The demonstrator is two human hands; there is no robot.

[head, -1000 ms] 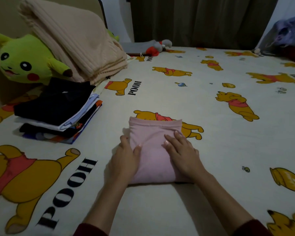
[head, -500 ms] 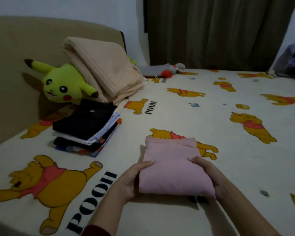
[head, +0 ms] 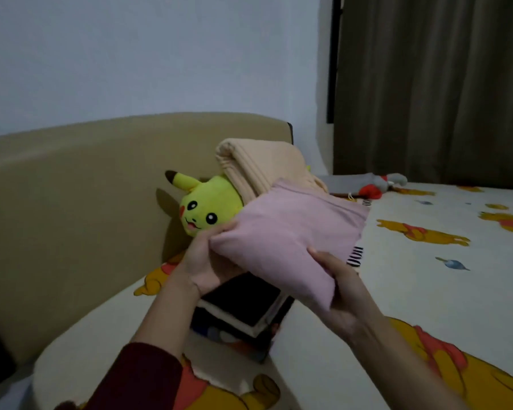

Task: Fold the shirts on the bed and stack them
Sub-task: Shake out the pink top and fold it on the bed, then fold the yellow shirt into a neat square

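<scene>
Folded pink shirt (head: 290, 241) held above the stack of folded shirts (head: 243, 309) at the bed's (head: 427, 291) left side.
Left hand (head: 202, 261) and right hand (head: 338, 285) grip its near corners from beneath; soft, light cloth, likely to sag unless supported underneath.

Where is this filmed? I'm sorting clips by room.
Most likely a bedroom: a bed with a cartoon-bear sheet, a padded tan headboard, a yellow plush toy and dark curtains.
</scene>
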